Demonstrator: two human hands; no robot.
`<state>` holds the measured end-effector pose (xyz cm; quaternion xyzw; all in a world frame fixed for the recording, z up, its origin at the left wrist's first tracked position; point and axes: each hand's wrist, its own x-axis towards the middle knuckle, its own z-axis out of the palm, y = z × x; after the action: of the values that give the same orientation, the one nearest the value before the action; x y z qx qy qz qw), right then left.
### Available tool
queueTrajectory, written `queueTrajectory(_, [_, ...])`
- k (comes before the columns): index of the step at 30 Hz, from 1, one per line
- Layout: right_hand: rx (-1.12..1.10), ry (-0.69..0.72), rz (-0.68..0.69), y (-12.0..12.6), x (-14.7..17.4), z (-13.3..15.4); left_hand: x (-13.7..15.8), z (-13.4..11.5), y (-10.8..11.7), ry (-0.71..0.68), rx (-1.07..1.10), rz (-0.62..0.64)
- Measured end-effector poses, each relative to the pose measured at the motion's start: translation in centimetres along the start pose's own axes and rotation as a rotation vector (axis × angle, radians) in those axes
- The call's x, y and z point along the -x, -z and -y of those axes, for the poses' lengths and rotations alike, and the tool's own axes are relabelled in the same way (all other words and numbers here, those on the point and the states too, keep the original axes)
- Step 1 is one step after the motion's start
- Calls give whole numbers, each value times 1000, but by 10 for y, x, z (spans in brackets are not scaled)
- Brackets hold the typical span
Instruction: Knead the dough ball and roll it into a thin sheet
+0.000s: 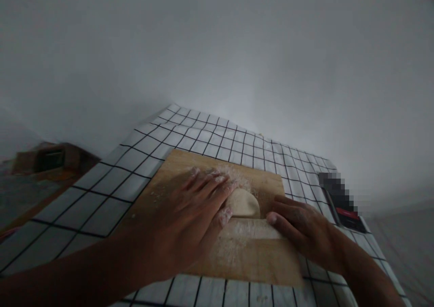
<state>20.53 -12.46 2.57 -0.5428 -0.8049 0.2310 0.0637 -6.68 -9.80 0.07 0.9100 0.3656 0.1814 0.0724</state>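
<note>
Far-left box (50,160): blurred, well apart from the hands.
Surface (222,135): grid-cloth cover, ran under the board.
Left hand (191,214): palm down, fingers extended and floury, not clenched; thumb and fingertips at the dough's left side.
Wooden board (267,264): lay under both hands, flour in patches.
Dough (244,203): one pale rounded piece on the board, between the hands, just beyond the pin.
Dough, done: board floured, piece partly flattened by the look of it.
Dough, left: not yet thin or wide; flattening looked part-way only.
Rolling pin (256,229): floured, crosswise along the dough's near edge.
Right hand (305,225): fingers at the pin's right end; dim view, couldn't tell gripping from pressing.
Dark flat item (341,203): far right on the surface, partly pixelated.
</note>
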Motion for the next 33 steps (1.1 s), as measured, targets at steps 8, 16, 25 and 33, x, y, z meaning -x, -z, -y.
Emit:
queueTrajectory(8, [-176,4,108,1,9,-10,12,5,-4,-134,-127,4])
queueTrajectory(16, [-403,-46,-89,16,13,-34,-7,5,5,-14,112,-41])
queueTrajectory(25, [-568,-107,-443,-1,-10,-49,-9,3,12,15,217,-2])
queueTrajectory(33, [-420,-152,-470,-6,-25,-41,-6,3,3,-47,214,74])
